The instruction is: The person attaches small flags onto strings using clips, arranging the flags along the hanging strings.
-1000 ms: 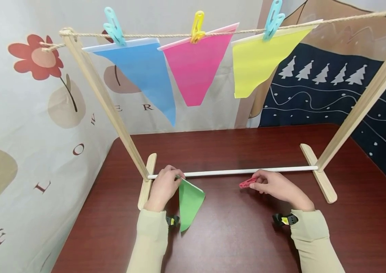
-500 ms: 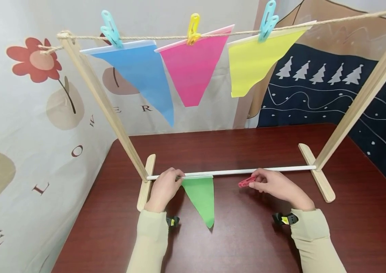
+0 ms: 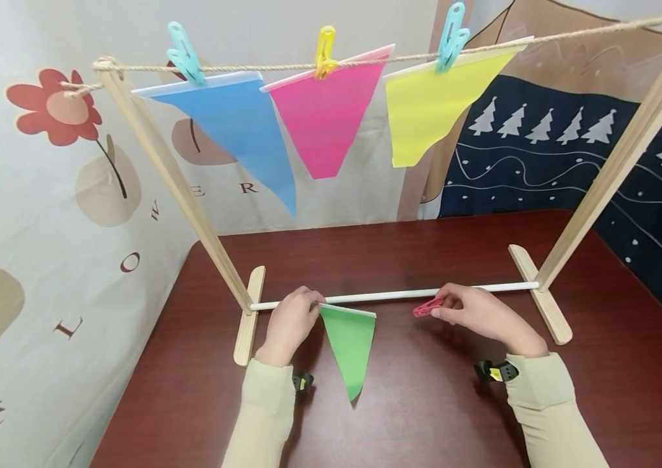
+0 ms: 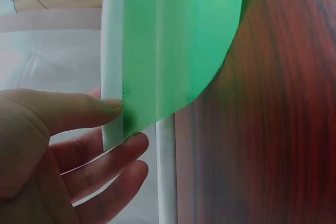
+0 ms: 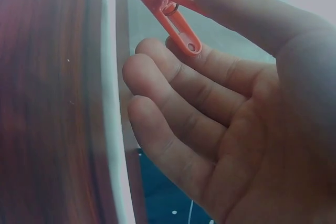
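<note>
My left hand [image 3: 291,325] pinches a green triangular pennant [image 3: 351,348] by the left end of its white top edge. In the left wrist view the thumb lies over the white band [image 4: 112,56], with fingers behind it. The pennant hangs point down, in front of the white rod. My right hand [image 3: 479,315] holds a red clothespin [image 3: 427,307] between thumb and index finger. Its two handle ends sit between thumb and finger in the right wrist view, where the clothespin [image 5: 163,1] points away from the palm. A gap separates pennant and clothespin.
A wooden frame has a left post [image 3: 173,182], right post [image 3: 623,156] and white rod [image 3: 389,296] on the dark red table [image 3: 424,403]. Along its rope [image 3: 588,31] hang blue [image 3: 237,123], pink [image 3: 331,117] and yellow [image 3: 442,107] pennants, each clipped by a clothespin.
The green pennant has swung round to the right and spread to face the camera, then its right corner dipped slightly. Both hands have shifted slightly right, keeping their holds.
</note>
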The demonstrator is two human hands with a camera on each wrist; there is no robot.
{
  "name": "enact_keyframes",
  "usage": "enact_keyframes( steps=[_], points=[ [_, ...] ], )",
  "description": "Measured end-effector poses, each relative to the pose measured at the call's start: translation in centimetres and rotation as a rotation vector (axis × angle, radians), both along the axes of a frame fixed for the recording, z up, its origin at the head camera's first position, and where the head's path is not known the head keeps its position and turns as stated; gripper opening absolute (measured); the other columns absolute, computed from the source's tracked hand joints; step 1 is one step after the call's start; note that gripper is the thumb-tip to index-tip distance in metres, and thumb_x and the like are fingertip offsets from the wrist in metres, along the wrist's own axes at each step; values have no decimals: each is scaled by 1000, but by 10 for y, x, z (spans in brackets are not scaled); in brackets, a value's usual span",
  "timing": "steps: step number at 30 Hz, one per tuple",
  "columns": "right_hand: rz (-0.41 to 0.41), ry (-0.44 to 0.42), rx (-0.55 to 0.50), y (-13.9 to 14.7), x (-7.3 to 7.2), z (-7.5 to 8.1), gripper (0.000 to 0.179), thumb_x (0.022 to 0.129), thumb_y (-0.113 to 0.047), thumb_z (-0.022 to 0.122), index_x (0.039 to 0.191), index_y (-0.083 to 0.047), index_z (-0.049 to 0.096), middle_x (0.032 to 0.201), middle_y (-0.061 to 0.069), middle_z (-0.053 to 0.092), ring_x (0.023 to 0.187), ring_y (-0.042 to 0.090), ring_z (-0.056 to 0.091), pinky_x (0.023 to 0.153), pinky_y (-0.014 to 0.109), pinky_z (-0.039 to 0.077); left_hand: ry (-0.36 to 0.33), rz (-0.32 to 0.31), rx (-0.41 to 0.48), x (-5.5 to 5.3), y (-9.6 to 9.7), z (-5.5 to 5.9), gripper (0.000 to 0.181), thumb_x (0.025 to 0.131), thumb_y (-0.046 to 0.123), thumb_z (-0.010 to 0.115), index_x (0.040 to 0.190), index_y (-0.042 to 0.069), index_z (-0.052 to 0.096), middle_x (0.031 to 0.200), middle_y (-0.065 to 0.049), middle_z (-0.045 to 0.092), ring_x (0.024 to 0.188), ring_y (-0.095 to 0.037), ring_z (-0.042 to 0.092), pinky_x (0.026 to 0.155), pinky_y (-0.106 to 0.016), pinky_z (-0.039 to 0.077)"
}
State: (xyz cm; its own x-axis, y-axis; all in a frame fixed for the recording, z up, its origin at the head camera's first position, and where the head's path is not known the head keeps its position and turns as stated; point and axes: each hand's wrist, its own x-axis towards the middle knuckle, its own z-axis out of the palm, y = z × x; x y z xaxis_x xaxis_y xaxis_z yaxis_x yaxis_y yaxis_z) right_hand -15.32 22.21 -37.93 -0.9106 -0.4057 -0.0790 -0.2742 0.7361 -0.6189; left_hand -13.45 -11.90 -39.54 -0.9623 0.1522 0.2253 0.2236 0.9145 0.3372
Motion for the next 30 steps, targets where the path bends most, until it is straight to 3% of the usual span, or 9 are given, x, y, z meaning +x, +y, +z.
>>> enact_keyframes(
  steps=[12, 23, 30],
  points=[
    [-2, 33, 44, 4, 1, 19, 34, 81, -35, 67, 104, -12, 59, 79, -3, 61, 67, 12, 54, 58, 28, 45, 48, -18, -43, 2, 15, -1, 13, 83, 16, 67, 90, 24, 73, 87, 3, 58, 71, -14, 56, 51, -25, 42],
    [26, 115, 131, 10, 0, 38, 33, 80, -34, 69, 103, -13, 60, 80, -3, 62, 67, 10, 52, 58, 26, 43, 101, -64, -35, -3, 28, -2, 11, 82, 13, 66, 89, 20, 70, 83, 6, 61, 68, -11, 60, 58, -26, 47],
    [42, 154, 160, 17, 2, 48, 31, 79, -34, 69, 100, -12, 60, 78, -4, 61, 63, 9, 50, 55, 26, 41, 95, -80, -47, -6, 37, 0, 9, 82, 14, 66, 87, 21, 69, 81, 9, 61, 66, -11, 60, 55, -26, 46]
  ],
)
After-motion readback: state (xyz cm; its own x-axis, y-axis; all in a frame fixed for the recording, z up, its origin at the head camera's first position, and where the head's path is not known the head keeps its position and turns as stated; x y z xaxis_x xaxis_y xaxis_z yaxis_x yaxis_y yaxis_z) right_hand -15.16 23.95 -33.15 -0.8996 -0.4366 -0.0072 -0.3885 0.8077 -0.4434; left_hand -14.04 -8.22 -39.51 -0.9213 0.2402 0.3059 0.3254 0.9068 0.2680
